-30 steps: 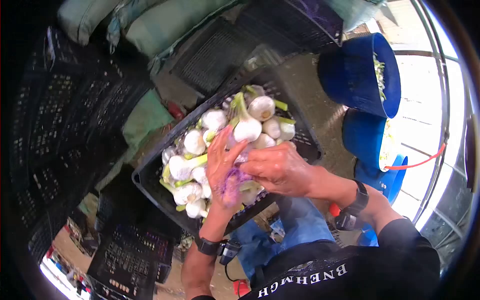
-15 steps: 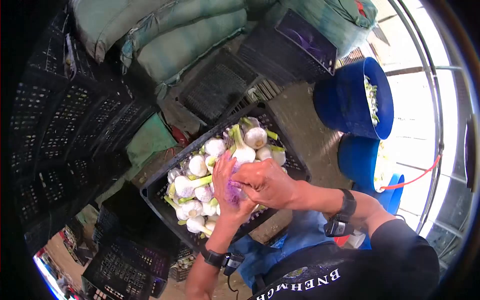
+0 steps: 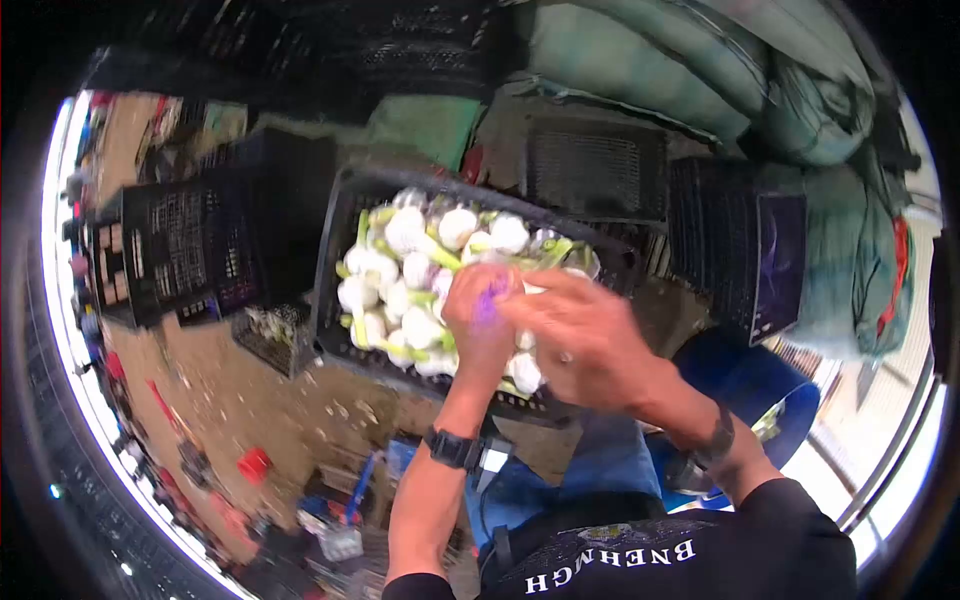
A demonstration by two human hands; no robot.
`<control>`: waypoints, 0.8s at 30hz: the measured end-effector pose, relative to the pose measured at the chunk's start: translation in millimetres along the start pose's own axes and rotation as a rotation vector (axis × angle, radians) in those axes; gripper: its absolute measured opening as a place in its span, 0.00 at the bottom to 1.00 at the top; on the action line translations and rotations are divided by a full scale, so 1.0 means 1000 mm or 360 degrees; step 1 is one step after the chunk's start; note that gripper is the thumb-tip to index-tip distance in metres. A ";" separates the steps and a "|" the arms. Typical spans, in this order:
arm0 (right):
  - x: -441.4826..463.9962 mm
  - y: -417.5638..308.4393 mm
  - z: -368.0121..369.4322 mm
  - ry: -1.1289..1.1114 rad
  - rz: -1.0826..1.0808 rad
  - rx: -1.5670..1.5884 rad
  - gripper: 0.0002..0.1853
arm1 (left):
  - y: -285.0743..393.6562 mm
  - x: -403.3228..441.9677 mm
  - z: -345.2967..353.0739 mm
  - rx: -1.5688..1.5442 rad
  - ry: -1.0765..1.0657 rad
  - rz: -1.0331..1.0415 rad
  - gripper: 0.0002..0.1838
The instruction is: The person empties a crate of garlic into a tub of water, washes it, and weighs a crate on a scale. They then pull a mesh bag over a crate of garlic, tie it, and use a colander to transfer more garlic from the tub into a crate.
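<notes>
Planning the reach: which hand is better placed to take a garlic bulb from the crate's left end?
Probably the left hand: it is nearer the garlic bulbs at that end of the crate; the right hand is farther right. Caveat: purple strands at the left hand, grip unclear.

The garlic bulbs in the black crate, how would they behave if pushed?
The garlic bulbs look rounded, so they would probably roll; their protruding stems may make this uneven. They are piled in the crate, so one would likely shift others.

Left hand, right hand at purple mesh — garlic beneath.
</notes>
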State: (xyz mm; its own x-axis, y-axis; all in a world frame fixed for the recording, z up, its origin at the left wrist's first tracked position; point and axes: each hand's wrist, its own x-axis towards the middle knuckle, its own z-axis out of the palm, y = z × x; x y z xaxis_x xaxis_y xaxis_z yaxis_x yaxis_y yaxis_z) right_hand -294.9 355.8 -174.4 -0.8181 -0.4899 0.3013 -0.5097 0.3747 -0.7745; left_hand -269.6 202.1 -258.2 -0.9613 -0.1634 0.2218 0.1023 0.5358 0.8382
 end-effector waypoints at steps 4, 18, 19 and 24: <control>-0.025 -0.023 -0.034 0.0425 0.1295 0.1079 0.22 | -0.004 0.001 0.011 0.0037 0.0353 -0.0235 0.10; 0.011 0.028 0.073 -0.0690 0.2102 0.2519 0.39 | 0.017 -0.009 0.033 0.0224 0.0656 -0.0833 0.12; 0.015 0.029 0.075 -0.0674 0.2182 0.2410 0.37 | 0.025 -0.012 0.036 0.0035 0.0730 -0.1023 0.11; 0.032 0.024 0.081 -0.0622 0.2522 0.1908 0.22 | 0.052 -0.043 0.024 -0.0272 0.0667 -0.1069 0.13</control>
State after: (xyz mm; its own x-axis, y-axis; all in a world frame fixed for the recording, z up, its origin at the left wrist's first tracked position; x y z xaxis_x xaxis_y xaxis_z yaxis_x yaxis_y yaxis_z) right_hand -311.9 285.3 -228.7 -0.1041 -0.4911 -0.8648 0.9899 0.0330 -0.1379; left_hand -229.5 257.2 -235.8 -0.6591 -0.7204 -0.2161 -0.3927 0.0845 0.9158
